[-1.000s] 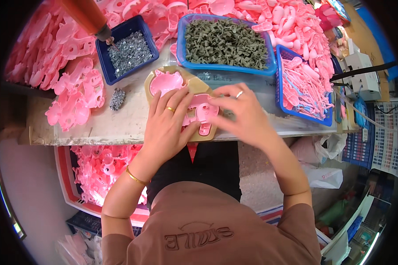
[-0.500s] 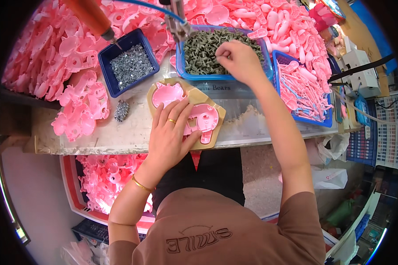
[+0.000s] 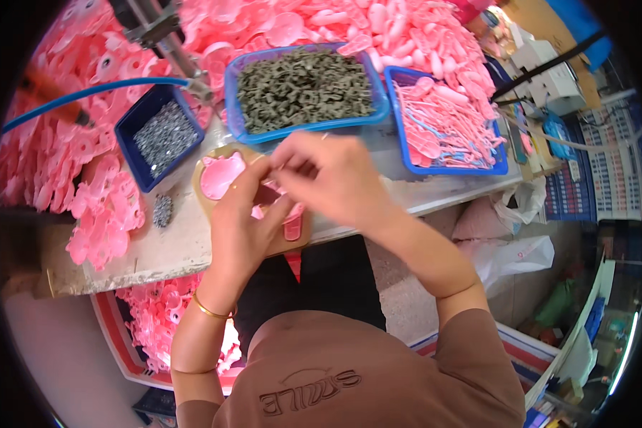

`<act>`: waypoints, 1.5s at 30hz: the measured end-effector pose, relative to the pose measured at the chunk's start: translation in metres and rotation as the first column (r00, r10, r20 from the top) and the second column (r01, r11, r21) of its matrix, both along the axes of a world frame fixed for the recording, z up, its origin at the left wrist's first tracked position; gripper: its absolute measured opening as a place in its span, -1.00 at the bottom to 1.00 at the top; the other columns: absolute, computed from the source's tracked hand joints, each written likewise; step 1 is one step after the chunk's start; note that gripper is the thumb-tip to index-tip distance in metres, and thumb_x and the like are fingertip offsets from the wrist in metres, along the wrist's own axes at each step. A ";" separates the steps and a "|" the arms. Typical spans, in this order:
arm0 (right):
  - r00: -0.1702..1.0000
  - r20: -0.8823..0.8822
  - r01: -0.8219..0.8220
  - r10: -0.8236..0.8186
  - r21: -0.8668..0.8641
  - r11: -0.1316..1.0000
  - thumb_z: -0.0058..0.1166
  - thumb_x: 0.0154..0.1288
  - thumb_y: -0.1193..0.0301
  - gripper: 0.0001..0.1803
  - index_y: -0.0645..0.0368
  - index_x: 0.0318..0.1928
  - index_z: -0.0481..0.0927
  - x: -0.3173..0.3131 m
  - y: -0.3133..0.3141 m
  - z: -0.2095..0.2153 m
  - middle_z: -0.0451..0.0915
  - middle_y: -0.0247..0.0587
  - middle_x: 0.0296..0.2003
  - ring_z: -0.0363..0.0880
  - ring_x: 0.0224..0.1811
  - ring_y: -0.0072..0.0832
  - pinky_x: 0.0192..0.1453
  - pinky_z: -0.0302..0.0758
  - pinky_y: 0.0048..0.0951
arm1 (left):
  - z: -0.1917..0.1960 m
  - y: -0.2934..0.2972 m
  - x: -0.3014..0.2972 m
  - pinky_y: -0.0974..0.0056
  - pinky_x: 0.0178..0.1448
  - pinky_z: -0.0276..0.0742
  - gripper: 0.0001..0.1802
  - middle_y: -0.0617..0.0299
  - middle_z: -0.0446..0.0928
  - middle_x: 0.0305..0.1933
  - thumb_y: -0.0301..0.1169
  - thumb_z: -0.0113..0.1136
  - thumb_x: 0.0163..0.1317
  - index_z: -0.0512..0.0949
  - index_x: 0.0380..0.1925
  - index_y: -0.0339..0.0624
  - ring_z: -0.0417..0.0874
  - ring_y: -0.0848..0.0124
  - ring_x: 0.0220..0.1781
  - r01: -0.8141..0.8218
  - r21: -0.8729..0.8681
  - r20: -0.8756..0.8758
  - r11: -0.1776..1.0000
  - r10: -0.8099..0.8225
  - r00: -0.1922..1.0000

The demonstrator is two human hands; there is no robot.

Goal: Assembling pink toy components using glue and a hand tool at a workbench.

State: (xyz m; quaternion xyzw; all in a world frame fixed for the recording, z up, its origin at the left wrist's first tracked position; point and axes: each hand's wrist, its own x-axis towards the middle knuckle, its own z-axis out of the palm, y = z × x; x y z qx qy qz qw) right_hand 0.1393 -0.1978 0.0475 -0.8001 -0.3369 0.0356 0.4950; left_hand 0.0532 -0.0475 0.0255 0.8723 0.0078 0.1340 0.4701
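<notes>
A person's left hand [image 3: 237, 222] and right hand [image 3: 341, 180] are working close together over pink plastic parts [image 3: 292, 227] in a tan holder [image 3: 278, 245] on a table [image 3: 178, 242].
The left is curving its thumb and fingers; the right is bending its fingertips narrowly inward, any contents hidden.

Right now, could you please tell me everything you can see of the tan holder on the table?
The tan holder lies on the table, near its front edge. It looks smooth and rigid, perhaps resin or plastic, with rounded corners. A pink rounded shell with small ears sits at its left; another pink part shows at its right, largely covered. The left hand hides its middle, and the right hand is over its right side; whether either touches it is unclear.
</notes>
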 end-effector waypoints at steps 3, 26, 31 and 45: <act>1.000 -0.008 0.030 -0.030 0.001 1.000 0.28 0.23 0.43 -0.84 0.22 -0.22 0.63 -0.015 -0.009 0.001 0.70 -0.17 -0.40 0.73 -0.36 -0.43 -0.28 0.61 -0.44 | -0.008 -0.005 -0.001 0.33 -0.11 0.65 -0.61 0.07 0.67 -0.23 -0.54 0.34 0.19 0.55 0.04 -0.34 0.74 0.34 -0.26 0.036 -0.068 0.009 0.997 -0.035 0.999; 0.741 0.262 0.661 -0.618 -0.451 0.600 0.26 0.15 0.27 -0.76 0.21 -0.35 0.64 0.111 -0.206 -0.029 0.66 -0.21 -0.47 0.67 -0.36 -0.38 -0.25 0.56 -0.32 | -0.003 0.009 -0.004 0.43 -0.10 0.64 -0.70 0.23 0.64 -0.08 -0.33 0.09 0.47 0.59 0.03 -0.31 0.59 0.59 -0.23 -0.100 -0.678 -0.315 0.728 -0.165 0.934; 0.728 -0.164 0.648 -0.666 -0.155 0.746 0.17 0.25 0.45 -0.89 0.26 -0.33 0.60 0.100 -0.216 -0.018 0.61 -0.33 -0.47 0.61 -0.39 -0.62 -0.28 0.58 -0.56 | -0.007 0.011 0.000 0.46 -0.11 0.63 -0.71 0.21 0.64 -0.06 -0.29 0.07 0.48 0.59 -0.01 -0.27 0.58 0.61 -0.24 -0.147 -0.732 -0.338 0.665 -0.168 0.926; 0.758 0.075 0.645 -0.648 -0.235 0.727 0.21 0.31 0.49 -0.83 0.27 -0.12 0.63 0.111 -0.230 -0.025 0.66 -0.26 -0.36 0.65 -0.36 -0.58 -0.28 0.61 -0.58 | -0.013 0.019 -0.001 0.46 -0.05 0.63 -0.64 0.07 0.62 -0.01 -0.25 0.02 0.51 0.51 0.07 -0.32 0.62 0.53 -0.21 -0.222 -0.855 -0.327 0.468 -0.153 0.933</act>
